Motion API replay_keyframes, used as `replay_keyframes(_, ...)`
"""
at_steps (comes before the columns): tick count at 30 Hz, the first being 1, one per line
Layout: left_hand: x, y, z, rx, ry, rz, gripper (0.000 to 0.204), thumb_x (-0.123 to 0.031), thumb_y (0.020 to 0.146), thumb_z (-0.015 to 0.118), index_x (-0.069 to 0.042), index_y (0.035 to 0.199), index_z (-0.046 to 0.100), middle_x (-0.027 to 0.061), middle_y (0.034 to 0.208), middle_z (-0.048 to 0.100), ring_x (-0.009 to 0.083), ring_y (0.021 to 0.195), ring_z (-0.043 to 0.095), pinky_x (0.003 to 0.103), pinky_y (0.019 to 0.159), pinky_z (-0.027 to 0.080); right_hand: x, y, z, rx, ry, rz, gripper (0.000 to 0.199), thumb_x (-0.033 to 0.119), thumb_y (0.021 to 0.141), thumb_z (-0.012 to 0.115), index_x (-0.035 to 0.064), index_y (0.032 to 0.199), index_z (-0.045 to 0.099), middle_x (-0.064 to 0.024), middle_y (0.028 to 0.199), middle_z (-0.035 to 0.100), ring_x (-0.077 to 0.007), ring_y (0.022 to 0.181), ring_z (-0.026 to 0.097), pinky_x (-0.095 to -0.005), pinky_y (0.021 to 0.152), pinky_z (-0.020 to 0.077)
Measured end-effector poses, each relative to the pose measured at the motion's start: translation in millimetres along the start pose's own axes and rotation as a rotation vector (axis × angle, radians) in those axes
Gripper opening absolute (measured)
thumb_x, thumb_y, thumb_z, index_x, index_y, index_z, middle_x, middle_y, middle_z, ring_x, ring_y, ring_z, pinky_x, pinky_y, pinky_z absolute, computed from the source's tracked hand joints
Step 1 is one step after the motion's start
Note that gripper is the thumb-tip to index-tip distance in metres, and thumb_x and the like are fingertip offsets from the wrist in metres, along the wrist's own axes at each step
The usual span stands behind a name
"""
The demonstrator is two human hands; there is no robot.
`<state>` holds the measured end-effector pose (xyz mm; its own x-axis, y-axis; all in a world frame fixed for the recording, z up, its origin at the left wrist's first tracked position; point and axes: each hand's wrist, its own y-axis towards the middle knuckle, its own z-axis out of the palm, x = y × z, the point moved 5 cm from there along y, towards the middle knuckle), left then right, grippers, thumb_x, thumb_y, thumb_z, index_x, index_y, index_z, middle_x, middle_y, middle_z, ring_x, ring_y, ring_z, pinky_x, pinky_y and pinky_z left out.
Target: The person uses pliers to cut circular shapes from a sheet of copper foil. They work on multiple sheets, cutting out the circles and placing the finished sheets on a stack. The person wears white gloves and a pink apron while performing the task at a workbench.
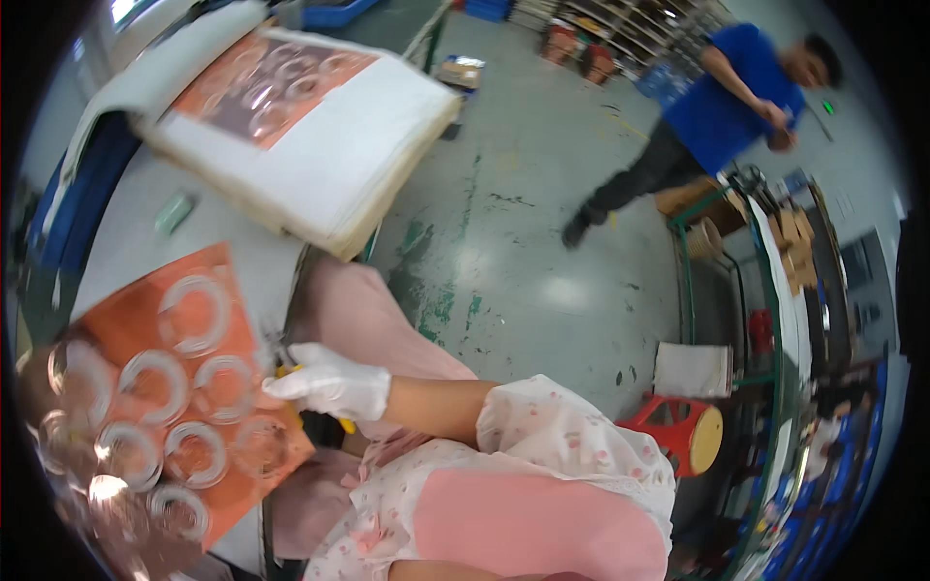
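My right hand (334,382), in a white glove with bare fingertips, closes on a yellow-handled tool (347,424); its exact kind is mostly hidden. Beside the fingertips is the edge of a shiny orange sheet (228,339) with several clear, round ring shapes moulded on it. The sheet lies tilted over the left side of the work surface. Of my left arm (441,571) only a strip of forearm shows at the bottom edge; the left hand is out of sight.
A padded white board (378,145) carries another orange ringed sheet (271,87). A small green object (174,213) lies on the grey tabletop (242,223). At right are a red stool (668,431) and shelving. A person in a blue shirt (727,97) stands across the floor.
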<state>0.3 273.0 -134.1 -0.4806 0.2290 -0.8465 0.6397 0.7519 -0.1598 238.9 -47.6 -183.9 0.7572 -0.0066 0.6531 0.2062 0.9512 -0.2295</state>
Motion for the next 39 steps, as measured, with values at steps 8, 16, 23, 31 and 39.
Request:
replay_keyframes(8, -10, -44, -33, -0.023, -0.04, -0.049, 0.034, -0.024, 0.091, 0.04, 0.0, 0.113, 0.048, 0.008, 0.109, 0.054, 0.0134, 0.091, 0.055, 0.022, 0.078, 0.043, -58, -8, -1, 0.02, -0.141, 0.153, 0.027, 0.008, 0.084, 0.054, -0.0058, 0.106, 0.048, -0.0133, 0.1, 0.056, -0.0189, 0.088, 0.057, -0.0285, 0.077, 0.047)
replay_keyframes(16, -32, -146, 78, 0.144, -0.261, 0.154, 0.039, -0.032, 0.091, 0.04, 0.004, 0.096, 0.055, 0.0112, 0.086, 0.06, 0.0147, 0.071, 0.059, 0.024, 0.062, 0.047, -90, -45, -39, 0.086, -0.178, 0.708, 0.033, 0.004, 0.088, 0.044, -0.0049, 0.12, 0.041, -0.0143, 0.111, 0.053, -0.0189, 0.1, 0.053, -0.0283, 0.089, 0.0406)
replay_keyframes(23, 10, -206, 186, 0.311, -0.505, -0.34, 0.05, -0.05, 0.089, 0.031, -0.011, 0.113, 0.052, 0.009, 0.071, 0.062, 0.014, 0.055, 0.059, 0.023, 0.05, 0.049, -105, -56, -53, 0.04, -0.625, 0.844, 0.017, 0.015, 0.089, 0.05, 0.0001, 0.092, 0.057, -0.0016, 0.073, 0.058, -0.0058, 0.065, 0.054, -0.0202, 0.058, 0.0439)
replay_keyframes(31, 14, -194, 218, 0.124, -0.713, -0.529, 0.039, -0.04, 0.088, 0.045, -0.013, 0.115, 0.054, 0.0048, 0.07, 0.06, 0.0085, 0.054, 0.054, 0.021, 0.05, 0.044, -105, -14, 35, 0.732, -1.516, 0.434, 0.022, 0.021, 0.077, 0.064, 0.0008, 0.077, 0.054, -0.012, 0.064, 0.058, -0.02, 0.055, 0.057, -0.0296, 0.053, 0.0443)
replay_keyframes(39, 13, -216, 230, -0.191, -0.614, -0.277, 0.022, -0.026, 0.086, 0.055, -0.006, 0.082, 0.063, 0.0033, 0.063, 0.06, 0.0093, 0.053, 0.056, 0.024, 0.048, 0.044, -100, -20, 9, 0.558, -1.47, 0.579, 0.035, 0.034, 0.078, 0.062, 0.0005, 0.088, 0.057, -0.0156, 0.07, 0.06, -0.0281, 0.063, 0.06, -0.0332, 0.057, 0.0473)
